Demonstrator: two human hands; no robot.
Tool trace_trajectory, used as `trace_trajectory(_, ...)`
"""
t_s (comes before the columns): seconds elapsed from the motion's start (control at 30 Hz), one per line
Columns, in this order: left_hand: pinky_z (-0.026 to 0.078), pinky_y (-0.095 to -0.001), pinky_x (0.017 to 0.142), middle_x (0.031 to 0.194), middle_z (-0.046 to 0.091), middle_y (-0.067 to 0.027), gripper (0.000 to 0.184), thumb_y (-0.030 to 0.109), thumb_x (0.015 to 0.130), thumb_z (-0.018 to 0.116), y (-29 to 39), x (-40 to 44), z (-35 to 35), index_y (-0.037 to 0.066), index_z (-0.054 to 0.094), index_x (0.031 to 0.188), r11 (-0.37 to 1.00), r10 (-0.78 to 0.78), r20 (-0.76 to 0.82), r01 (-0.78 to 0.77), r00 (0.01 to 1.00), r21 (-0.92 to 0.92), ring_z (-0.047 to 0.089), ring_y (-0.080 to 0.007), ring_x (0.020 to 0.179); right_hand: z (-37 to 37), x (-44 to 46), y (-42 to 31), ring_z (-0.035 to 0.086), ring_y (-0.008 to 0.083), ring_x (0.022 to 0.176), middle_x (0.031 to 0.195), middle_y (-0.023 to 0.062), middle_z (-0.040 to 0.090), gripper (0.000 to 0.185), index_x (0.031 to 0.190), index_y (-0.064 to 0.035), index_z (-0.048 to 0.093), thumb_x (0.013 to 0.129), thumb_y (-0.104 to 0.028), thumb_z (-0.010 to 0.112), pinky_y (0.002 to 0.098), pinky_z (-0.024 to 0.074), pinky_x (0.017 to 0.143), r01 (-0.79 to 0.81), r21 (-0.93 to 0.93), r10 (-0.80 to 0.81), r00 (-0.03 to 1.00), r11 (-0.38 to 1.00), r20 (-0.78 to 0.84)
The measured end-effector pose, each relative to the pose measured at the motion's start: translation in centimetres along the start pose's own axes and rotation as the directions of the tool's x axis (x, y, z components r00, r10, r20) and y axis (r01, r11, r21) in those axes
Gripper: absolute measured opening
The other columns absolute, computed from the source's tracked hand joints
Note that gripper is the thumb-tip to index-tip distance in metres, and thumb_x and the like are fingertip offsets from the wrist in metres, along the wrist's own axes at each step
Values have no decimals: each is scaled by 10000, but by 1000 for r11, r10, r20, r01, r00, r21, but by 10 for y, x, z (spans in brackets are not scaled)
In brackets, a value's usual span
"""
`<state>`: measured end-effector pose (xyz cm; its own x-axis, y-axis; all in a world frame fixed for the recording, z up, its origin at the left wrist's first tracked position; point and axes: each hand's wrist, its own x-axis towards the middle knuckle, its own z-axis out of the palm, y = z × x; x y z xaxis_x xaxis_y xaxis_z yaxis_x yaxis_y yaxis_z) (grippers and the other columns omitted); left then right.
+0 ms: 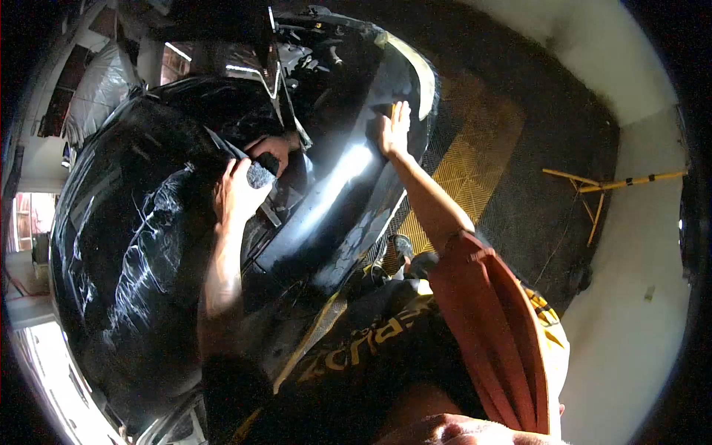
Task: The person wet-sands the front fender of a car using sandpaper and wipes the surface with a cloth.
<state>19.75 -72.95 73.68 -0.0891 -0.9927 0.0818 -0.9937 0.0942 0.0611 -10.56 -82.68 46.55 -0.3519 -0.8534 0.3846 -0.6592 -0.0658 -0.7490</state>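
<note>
My left hand [236,189] pinches a grey scuff pad [259,176] between thumb and fingers, beside the edge of a black car panel. Next to it a hand-like shape [274,150] shows; it may be a reflection in the glossy surface. My right hand [395,130] lies with fingers stretched on the long dark car panel [311,208], near its outer edge. A bright light streak runs along that panel, and dull grey patches show lower down. A pale yellowish strip [415,67] borders its far end.
A glossy black car surface [148,245] with white streaks fills the left. Crumpled clear plastic [100,85] hangs behind. A yellow stand [593,185] stands on the right near the white wall [645,245]. The floor has black and yellow grid tiles [467,163].
</note>
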Motion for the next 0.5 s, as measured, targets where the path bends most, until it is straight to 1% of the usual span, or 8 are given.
trace_trajectory(0.03, 501, -498, 962, 1407, 535, -187, 669, 386, 707, 815, -1, 4, -2, 146, 599, 1293, 1000, 6, 16, -6, 1000, -4, 599, -400, 1164, -9, 6, -10, 208, 442, 1476, 1584, 307, 208, 625, 1508, 70, 255, 990, -237, 419, 474, 148, 1236, -49, -17, 50, 998, 999, 32)
trace_trajectory(0.1, 517, -495, 927, 1374, 570, -169, 630, 407, 705, 810, -9, 4, 12, 141, 615, 1243, 999, 38, -79, -38, 996, 10, 615, -402, 1135, -40, -38, -66, 196, 464, 1473, 1564, 335, 220, 612, 1493, 69, 287, 953, -184, 420, 500, 127, 1233, -69, 136, 34, 969, 988, 245)
trace_trajectory(0.17, 533, -496, 876, 1350, 584, -161, 577, 411, 708, 805, -10, 4, 14, 133, 627, 1181, 999, 42, -82, -40, 996, 21, 636, -402, 1084, -62, -106, -109, 206, 471, 1466, 1527, 342, 272, 658, 1476, 65, 325, 832, -46, 408, 536, 142, 1213, 283, 330, -299, 954, 901, -2)
trace_trajectory(0.23, 537, -496, 856, 1312, 601, -158, 557, 409, 708, 805, -1, 1, 8, 131, 632, 1159, 999, 29, -53, -28, 998, 17, 642, -400, 1061, -59, -77, -85, 261, 471, 1441, 1520, 332, 297, 633, 1480, 59, 324, 874, -84, 438, 504, 178, 1209, 347, 321, -352, 935, 881, -43)
trace_trajectory(0.3, 540, -496, 836, 1274, 618, -154, 537, 407, 708, 805, 1, 10, 4, 130, 637, 1137, 999, 22, -37, -21, 999, 28, 649, -397, 1039, -4, -6, 0, 372, 470, 1373, 1470, 350, 373, 549, 1458, 51, 371, 984, -215, 453, 477, 273, 1176, 180, -32, -182, 982, 983, -50)
trace_trajectory(0.37, 540, -492, 806, 1183, 639, -157, 507, 395, 706, 806, -1, 8, 7, 122, 645, 1100, 999, 30, -32, -31, 999, -22, 656, -395, 997, -14, 23, 3, 322, 490, 1399, 1500, 357, 325, 565, 1464, 63, 353, 969, -198, 428, 486, 253, 1186, 25, -84, -8, 981, 996, 193)
trace_trajectory(0.4, 537, -497, 781, 1107, 646, -149, 474, 382, 700, 811, -5, 7, 11, 112, 644, 1053, 995, 99, -142, -98, 985, 17, 655, -397, 965, -20, 39, 2, 296, 501, 1412, 1514, 360, 301, 572, 1467, 70, 344, 962, -190, 415, 490, 243, 1190, -38, -136, 79, 948, 990, 308)
trace_trajectory(0.5, 526, -508, 751, 1024, 639, -139, 438, 351, 683, 819, 2, 9, 8, 93, 624, 979, 997, 78, -108, -80, 991, -16, 648, -403, 913, -51, -70, -78, 162, 508, 1475, 1561, 376, 168, 692, 1499, 119, 222, 896, -167, 407, 566, 104, 1217, 325, 263, -331, 943, 908, -24)
